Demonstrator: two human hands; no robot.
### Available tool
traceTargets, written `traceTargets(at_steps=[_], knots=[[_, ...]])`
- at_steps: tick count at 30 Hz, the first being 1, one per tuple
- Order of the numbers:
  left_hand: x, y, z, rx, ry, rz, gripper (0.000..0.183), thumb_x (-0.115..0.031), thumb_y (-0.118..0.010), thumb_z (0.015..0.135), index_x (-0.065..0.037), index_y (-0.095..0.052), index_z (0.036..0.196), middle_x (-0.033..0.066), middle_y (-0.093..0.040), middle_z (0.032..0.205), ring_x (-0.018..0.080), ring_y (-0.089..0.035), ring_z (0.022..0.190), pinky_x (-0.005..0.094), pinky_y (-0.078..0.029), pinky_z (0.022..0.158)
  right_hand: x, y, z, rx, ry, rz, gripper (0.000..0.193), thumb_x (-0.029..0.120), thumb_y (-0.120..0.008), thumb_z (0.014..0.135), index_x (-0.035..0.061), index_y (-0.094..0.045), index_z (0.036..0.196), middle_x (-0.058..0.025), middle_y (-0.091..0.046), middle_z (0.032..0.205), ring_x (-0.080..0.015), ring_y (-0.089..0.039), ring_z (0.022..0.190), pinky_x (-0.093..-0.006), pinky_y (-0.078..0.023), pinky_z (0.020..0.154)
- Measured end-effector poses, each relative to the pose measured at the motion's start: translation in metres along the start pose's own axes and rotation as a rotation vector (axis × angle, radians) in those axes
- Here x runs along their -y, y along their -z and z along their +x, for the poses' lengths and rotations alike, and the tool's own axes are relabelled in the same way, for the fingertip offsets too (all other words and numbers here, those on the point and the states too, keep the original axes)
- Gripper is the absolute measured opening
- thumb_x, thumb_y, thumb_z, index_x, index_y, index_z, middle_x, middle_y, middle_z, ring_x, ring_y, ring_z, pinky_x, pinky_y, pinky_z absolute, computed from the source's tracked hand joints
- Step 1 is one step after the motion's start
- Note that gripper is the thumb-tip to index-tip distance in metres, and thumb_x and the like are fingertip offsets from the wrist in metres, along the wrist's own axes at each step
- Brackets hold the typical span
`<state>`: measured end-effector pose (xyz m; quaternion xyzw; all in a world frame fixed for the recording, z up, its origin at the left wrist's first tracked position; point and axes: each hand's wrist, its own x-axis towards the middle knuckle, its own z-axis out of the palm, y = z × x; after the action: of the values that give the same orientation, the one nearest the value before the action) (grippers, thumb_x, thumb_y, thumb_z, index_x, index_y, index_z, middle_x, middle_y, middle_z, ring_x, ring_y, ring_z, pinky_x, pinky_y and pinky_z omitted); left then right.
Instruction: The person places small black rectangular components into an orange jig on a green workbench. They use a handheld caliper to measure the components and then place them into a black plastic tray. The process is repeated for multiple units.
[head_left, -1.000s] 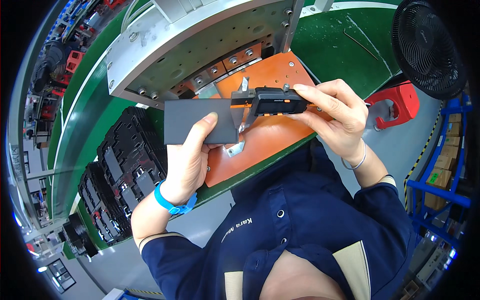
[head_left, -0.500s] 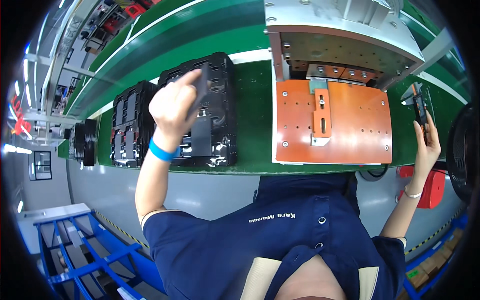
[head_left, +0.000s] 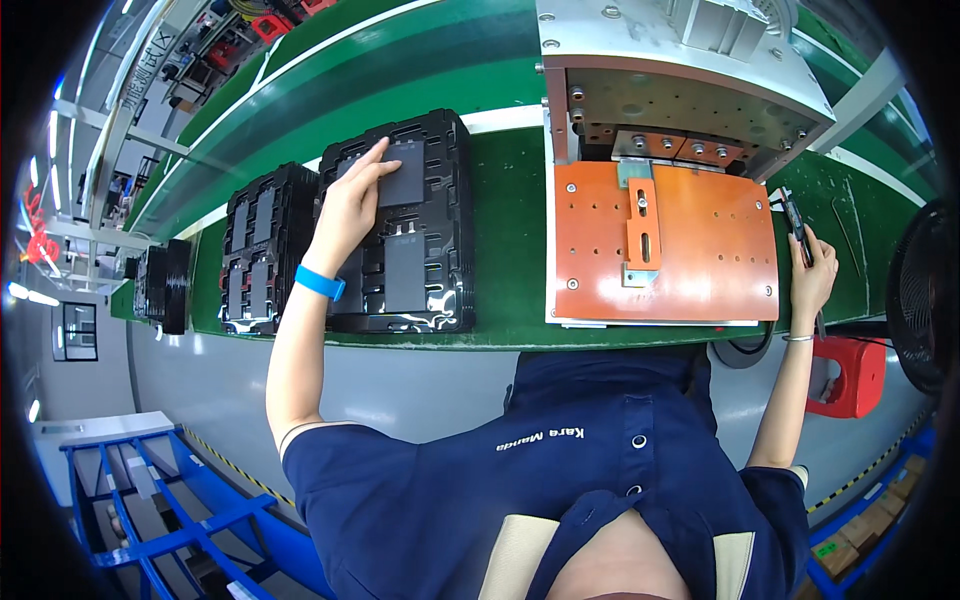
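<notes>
My left hand (head_left: pixel 350 208), a blue band on its wrist, rests over the near black moulded tray (head_left: pixel 462 215). Its fingers are stretched out and touch a dark grey flat rectangular piece (head_left: pixel 405 182) lying in the tray's upper part. Below that lies a second dark grey flat piece (head_left: pixel 405 275) in the same tray. My right hand (head_left: pixel 815 275) is closed round a caliper (head_left: pixel 795 225) just right of the orange plate. The caliper's jaws point away from me, toward the plate's right edge.
The metal press-like machine (head_left: pixel 680 75) stands over an orange plate (head_left: pixel 700 245) with a slotted orange bar (head_left: pixel 643 225). Another black tray (head_left: pixel 262 250) with grey pieces sits further left. A black fan (head_left: pixel 920 300) is at far right, a red stool (head_left: pixel 850 375) below it.
My left hand has lowered the grey flat piece into the tray and its fingers have spread. My right hand has moved left with the caliper, toward the orange plate.
</notes>
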<state>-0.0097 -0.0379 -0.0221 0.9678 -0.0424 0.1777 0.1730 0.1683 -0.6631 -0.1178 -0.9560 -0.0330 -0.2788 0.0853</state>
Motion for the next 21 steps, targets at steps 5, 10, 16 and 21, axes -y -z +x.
traceTargets(at_steps=[5, 10, 16, 21], knots=[[-0.025, 0.007, -0.010, 0.015, 0.111, -0.038, 0.039, 0.004, -0.053, 0.088, -0.007, -0.062, 0.125, 0.0163, -0.052, 0.140, 0.0340, -0.059, 0.119, 0.0359, -0.048, 0.096, -0.007, -0.005, 0.001, 0.038, 0.012, 0.083, 0.040, 0.033, -0.072, 0.086, 0.0126, -0.068, 0.121, -0.0121, -0.062, 0.099, -0.0270, -0.059, 0.095, -0.0371, -0.042, 0.090], [-0.021, -0.005, -0.014, -0.024, 0.050, 0.091, 0.039, -0.011, -0.065, 0.089, -0.010, -0.061, 0.128, 0.0179, -0.052, 0.139, 0.0371, -0.058, 0.118, 0.0381, -0.049, 0.096, 0.005, 0.002, 0.005, -0.129, 0.052, 0.204, 0.043, 0.031, -0.072, 0.087, 0.0118, -0.066, 0.124, -0.0128, -0.061, 0.104, -0.0286, -0.058, 0.097, -0.0378, -0.041, 0.093], [-0.023, 0.022, -0.030, -0.192, 0.075, 0.245, 0.037, -0.014, -0.069, 0.086, -0.010, -0.063, 0.123, 0.0157, -0.062, 0.124, 0.0330, -0.063, 0.109, 0.0376, -0.052, 0.089, 0.071, 0.075, 0.018, -0.220, 0.133, 0.559, 0.027, 0.007, -0.067, 0.090, 0.0020, -0.069, 0.117, -0.0090, -0.064, 0.101, -0.0164, -0.058, 0.091, -0.0294, -0.046, 0.085], [-0.059, 0.059, -0.074, -0.044, 0.645, 0.430, 0.037, -0.039, -0.079, 0.075, -0.006, -0.067, 0.084, 0.0086, -0.063, 0.080, 0.0273, -0.064, 0.071, 0.0376, -0.051, 0.063, 0.187, 0.164, 0.037, -0.047, 0.852, 0.684, 0.017, -0.001, -0.069, 0.080, 0.0013, -0.071, 0.097, -0.0077, -0.068, 0.089, -0.0207, -0.062, 0.074, -0.0288, -0.049, 0.067]])
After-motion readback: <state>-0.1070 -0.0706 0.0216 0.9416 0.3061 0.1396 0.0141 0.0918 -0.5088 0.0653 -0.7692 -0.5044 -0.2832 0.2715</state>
